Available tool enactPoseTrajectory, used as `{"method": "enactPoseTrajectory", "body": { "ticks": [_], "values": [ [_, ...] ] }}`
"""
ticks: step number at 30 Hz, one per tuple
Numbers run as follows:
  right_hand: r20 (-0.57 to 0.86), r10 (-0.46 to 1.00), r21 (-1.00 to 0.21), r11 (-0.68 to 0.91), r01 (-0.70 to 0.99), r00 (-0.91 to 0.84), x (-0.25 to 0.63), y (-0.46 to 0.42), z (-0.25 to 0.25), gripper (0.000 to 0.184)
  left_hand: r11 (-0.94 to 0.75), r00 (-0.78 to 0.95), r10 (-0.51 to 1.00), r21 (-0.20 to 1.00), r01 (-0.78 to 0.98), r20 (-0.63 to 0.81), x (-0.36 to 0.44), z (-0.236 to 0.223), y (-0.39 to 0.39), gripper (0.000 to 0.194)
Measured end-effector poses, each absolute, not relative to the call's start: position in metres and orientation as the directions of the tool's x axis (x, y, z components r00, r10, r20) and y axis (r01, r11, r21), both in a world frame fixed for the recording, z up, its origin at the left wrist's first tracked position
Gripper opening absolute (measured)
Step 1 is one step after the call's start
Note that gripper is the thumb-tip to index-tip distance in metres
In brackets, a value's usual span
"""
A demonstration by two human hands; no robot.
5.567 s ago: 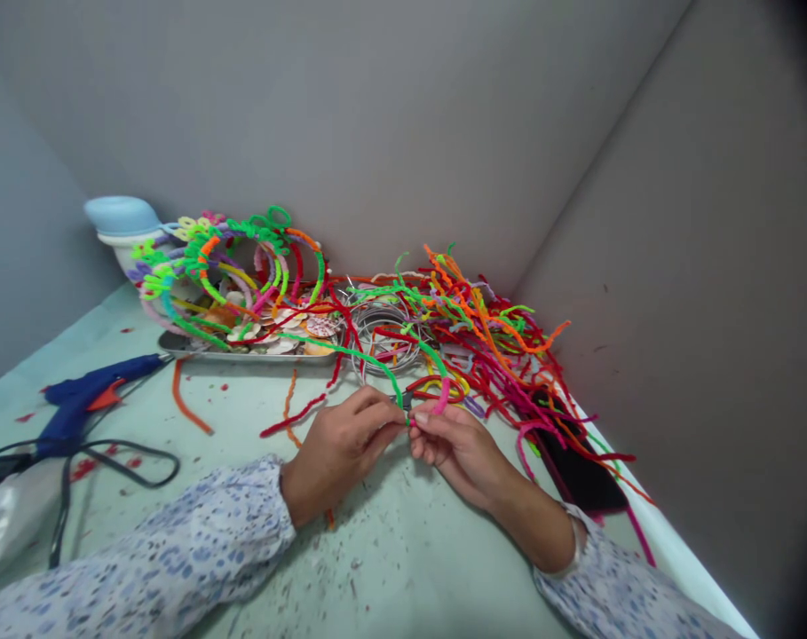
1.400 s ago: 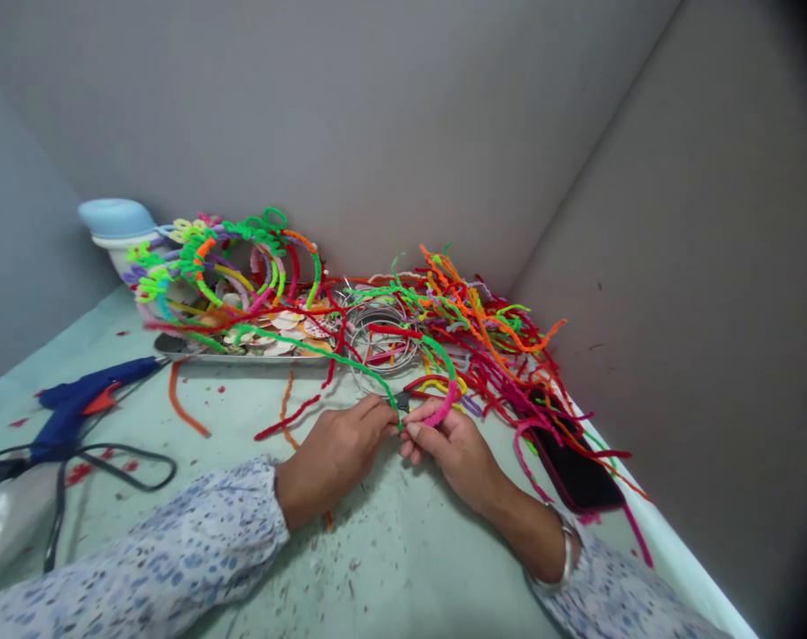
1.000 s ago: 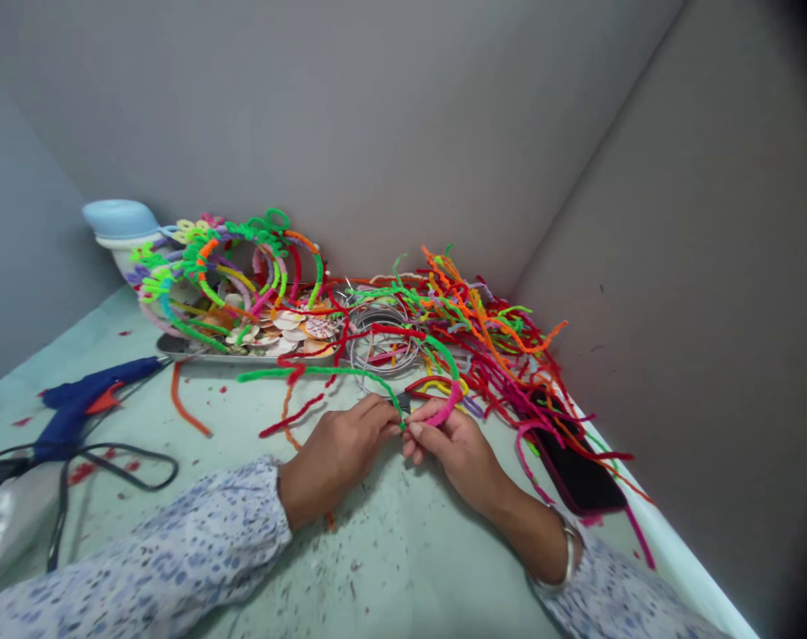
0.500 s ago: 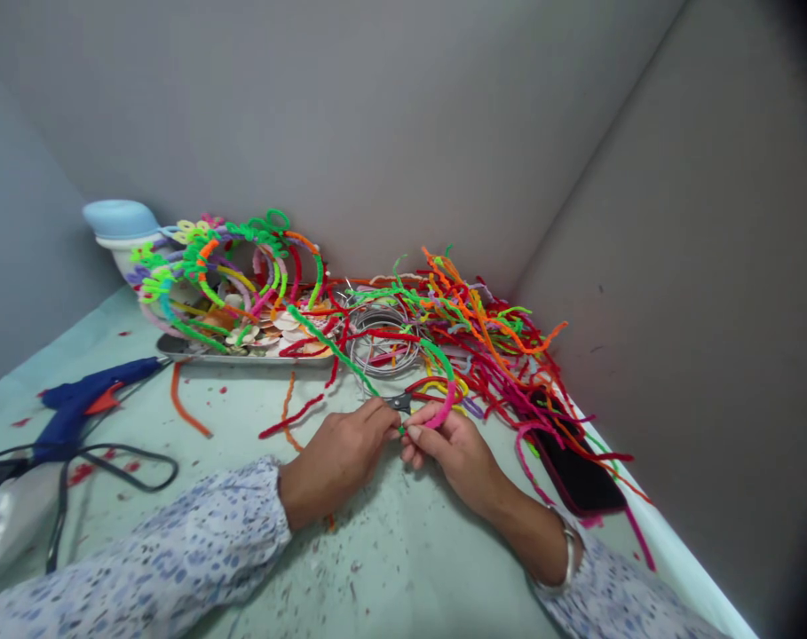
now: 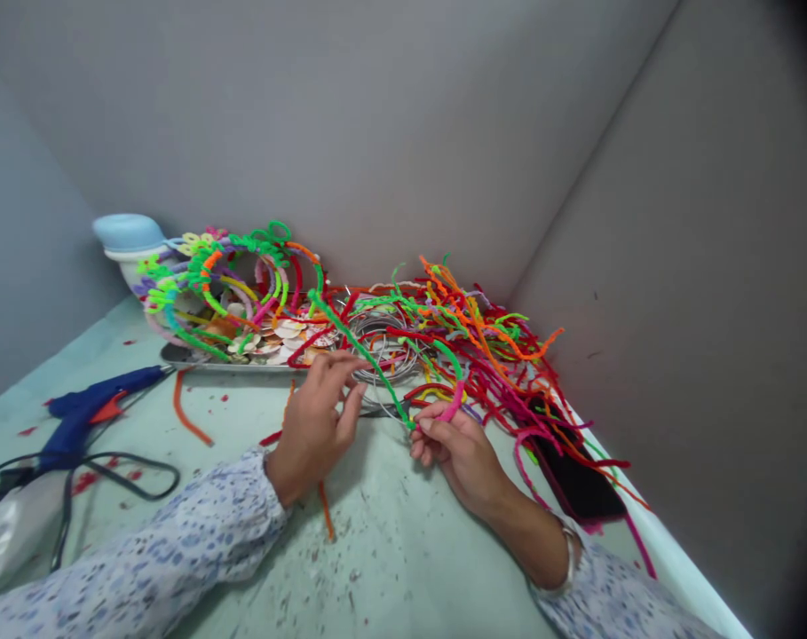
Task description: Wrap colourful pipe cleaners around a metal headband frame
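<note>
My right hand (image 5: 462, 448) pinches a wire hoop wrapped in pipe cleaner, whose pink section (image 5: 452, 404) leaves the fingers and curves up into green and red. From the same pinch a loose green pipe cleaner (image 5: 363, 353) slants up and left towards the tray. My left hand (image 5: 319, 417) is off the hoop, thumb and fingers apart, holding nothing, just left of the green strand. Behind the hands, scissors (image 5: 422, 395) with red handles lie partly hidden. A coil of bare wire (image 5: 376, 330) sits beyond them.
A metal tray (image 5: 257, 366) of shells stands at the back left, with finished colourful hoops (image 5: 243, 257) and a bottle (image 5: 131, 234) behind. A blue glue gun (image 5: 83, 413) lies left. Tangled pipe cleaners (image 5: 489, 337) and a phone (image 5: 580, 470) are at right.
My left hand has let go at the pinch point and drawn back up and left, its fingers opening. The green strand has swung upward from lying leftward. My right hand keeps its hold.
</note>
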State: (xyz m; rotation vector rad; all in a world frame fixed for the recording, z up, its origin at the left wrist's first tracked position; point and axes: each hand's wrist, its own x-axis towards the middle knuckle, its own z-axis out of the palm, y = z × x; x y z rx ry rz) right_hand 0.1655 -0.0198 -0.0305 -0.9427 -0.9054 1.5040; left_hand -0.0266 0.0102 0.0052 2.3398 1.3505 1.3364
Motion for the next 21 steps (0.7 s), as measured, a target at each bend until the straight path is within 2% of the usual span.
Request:
{"method": "enactPoseTrajectory", "body": {
  "ticks": [2,5,7,10,14,17,21],
  "values": [
    [-0.087,0.992,-0.908,-0.116,-0.402,-0.089,0.165,-0.02,-0.03,0.014,-0.549,0.103,0.721,0.474,0.689,0.685,-0.033,0.009,0.021,0.03],
    [-0.086,0.993,-0.901,-0.112,-0.418,-0.081,0.166,-0.02,-0.029,0.014,-0.426,-0.068,0.718,0.514,0.744,0.693,-0.046,0.015,0.038,0.033],
    [-0.084,0.994,-0.894,-0.106,-0.436,-0.071,0.166,-0.02,-0.029,0.015,-0.433,-0.172,0.713,0.619,0.655,0.68,-0.057,0.021,0.05,0.037],
    [-0.079,0.996,-0.875,-0.094,-0.476,-0.052,0.167,-0.019,-0.03,0.017,-0.444,-0.279,0.73,0.743,0.501,0.624,-0.073,0.03,0.065,0.052],
    [-0.084,0.996,-0.858,-0.09,-0.506,-0.034,0.168,-0.017,-0.03,0.017,-0.364,-0.343,0.777,0.82,0.442,0.529,-0.085,0.038,0.073,0.047],
    [-0.093,0.995,-0.853,-0.09,-0.514,-0.021,0.168,-0.017,-0.029,0.019,-0.308,-0.217,0.884,0.866,0.394,0.413,-0.075,0.039,0.062,0.034],
    [-0.121,0.991,-0.838,-0.133,-0.53,-0.056,0.168,-0.017,-0.028,0.019,-0.294,0.112,0.956,0.901,0.317,0.273,-0.043,0.028,0.032,0.021]
  ]
}}
